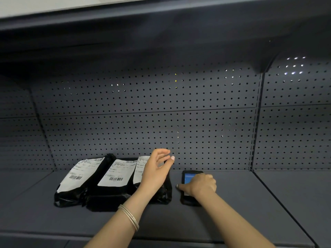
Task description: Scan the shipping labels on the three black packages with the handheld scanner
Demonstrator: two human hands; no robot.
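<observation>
Three black packages lie side by side on the grey shelf (pixel 232 203), leaning back toward the pegboard (pixel 197 122), white labels up. The left package (pixel 71 192) and the middle package (pixel 107 194) show their barcodes plainly; the right package (pixel 164 192) is half hidden behind the left hand (pixel 155 172), which hovers above it with fingers spread apart and holding nothing. Just right of the packages, the scanner (pixel 188 178) lies flat on the shelf, screen lit blue. The right hand (pixel 200 185) rests over it, fingers curled down on its body, thumb out to the left. The shelf to the right of the scanner is bare up to the upright (pixel 256 122), and the front edge is free.
</observation>
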